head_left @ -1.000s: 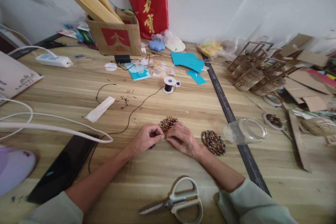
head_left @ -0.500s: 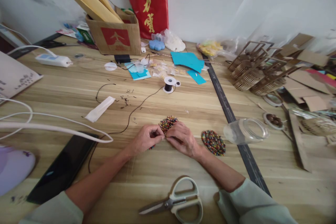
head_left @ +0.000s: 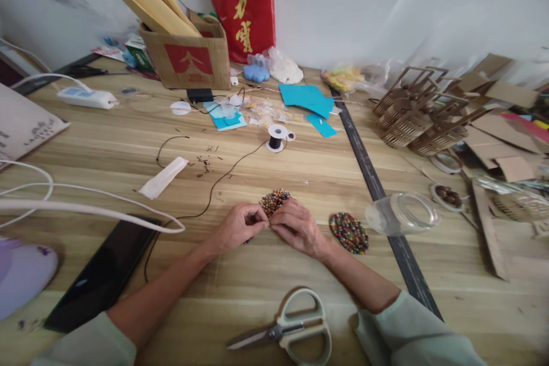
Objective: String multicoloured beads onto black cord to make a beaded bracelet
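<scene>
A pale, light-grained wooden tabletop [head_left: 107,143] fills the view, split by a dark narrow metal strip [head_left: 373,183]. Behind it stands a plain white wall [head_left: 343,6], softly and evenly lit.

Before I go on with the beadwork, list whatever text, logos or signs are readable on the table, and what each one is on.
"力" then "赏": gold characters down the red hanging banner; the one above them is cut off.
Red panel with a white aeroplane logo on the cardboard box: its small print is too blurred to read.
Grey lettering on the white board at left: too blurred to read.
</scene>
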The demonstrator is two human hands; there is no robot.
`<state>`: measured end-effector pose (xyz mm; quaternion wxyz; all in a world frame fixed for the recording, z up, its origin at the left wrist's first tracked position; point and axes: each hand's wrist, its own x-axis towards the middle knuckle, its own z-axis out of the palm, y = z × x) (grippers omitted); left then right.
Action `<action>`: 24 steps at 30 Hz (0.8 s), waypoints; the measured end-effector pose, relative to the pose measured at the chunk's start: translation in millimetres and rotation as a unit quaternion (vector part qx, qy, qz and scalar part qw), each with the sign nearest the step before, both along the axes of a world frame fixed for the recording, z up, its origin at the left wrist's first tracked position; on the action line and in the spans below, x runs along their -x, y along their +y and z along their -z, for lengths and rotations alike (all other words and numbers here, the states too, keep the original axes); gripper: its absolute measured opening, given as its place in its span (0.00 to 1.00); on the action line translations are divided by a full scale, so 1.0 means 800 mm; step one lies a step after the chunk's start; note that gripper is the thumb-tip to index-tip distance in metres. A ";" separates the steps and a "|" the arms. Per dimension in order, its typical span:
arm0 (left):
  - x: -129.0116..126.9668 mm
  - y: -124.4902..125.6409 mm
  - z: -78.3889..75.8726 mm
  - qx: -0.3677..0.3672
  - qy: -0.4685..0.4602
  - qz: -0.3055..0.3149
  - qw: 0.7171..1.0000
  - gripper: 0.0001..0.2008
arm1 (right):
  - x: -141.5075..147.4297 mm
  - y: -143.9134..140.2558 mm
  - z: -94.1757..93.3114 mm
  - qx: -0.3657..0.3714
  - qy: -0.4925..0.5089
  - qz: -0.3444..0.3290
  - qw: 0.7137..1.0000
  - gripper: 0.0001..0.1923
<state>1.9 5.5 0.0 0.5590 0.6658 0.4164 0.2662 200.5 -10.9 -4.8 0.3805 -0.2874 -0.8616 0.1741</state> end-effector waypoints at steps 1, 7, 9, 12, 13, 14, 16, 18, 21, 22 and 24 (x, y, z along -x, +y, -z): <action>0.000 0.000 -0.001 0.000 0.000 0.001 1.000 0.08 | 0.000 0.000 0.000 0.000 0.001 -0.001 1.000 0.03; 0.000 0.000 0.000 0.007 -0.005 0.000 1.000 0.08 | 0.000 0.000 0.004 0.005 0.009 0.000 1.000 0.03; 0.000 0.000 0.001 0.009 -0.006 0.002 1.000 0.08 | 0.000 0.000 0.006 0.009 0.014 0.000 1.000 0.03; 0.000 0.001 0.001 0.010 -0.003 0.004 1.000 0.08 | 0.000 0.000 0.007 0.011 0.019 -0.004 1.000 0.03; 0.000 0.001 0.001 0.008 -0.002 0.003 1.000 0.08 | 0.000 0.000 0.008 0.011 0.020 -0.007 1.000 0.03; 0.000 0.001 0.001 0.004 -0.002 0.002 1.000 0.08 | 0.000 0.000 0.007 0.010 0.021 -0.009 1.000 0.02; 0.000 0.001 0.000 -0.002 -0.002 0.001 1.000 0.08 | 0.000 0.000 0.006 0.009 0.020 -0.011 1.000 0.02; 0.000 0.002 -0.001 -0.005 0.000 0.004 1.000 0.08 | 0.000 0.001 0.005 0.006 0.018 -0.012 1.000 0.03; 0.001 0.002 -0.003 -0.006 0.000 0.015 1.000 0.08 | -0.001 0.000 0.002 0.001 0.015 -0.006 1.000 0.03; 0.002 0.003 -0.003 -0.001 -0.004 0.018 1.000 0.08 | -0.001 0.000 0.001 -0.002 0.015 -0.004 1.000 0.03; 0.003 0.003 -0.002 0.014 -0.014 0.022 1.000 0.08 | -0.001 0.000 0.000 -0.006 0.016 -0.001 1.000 0.03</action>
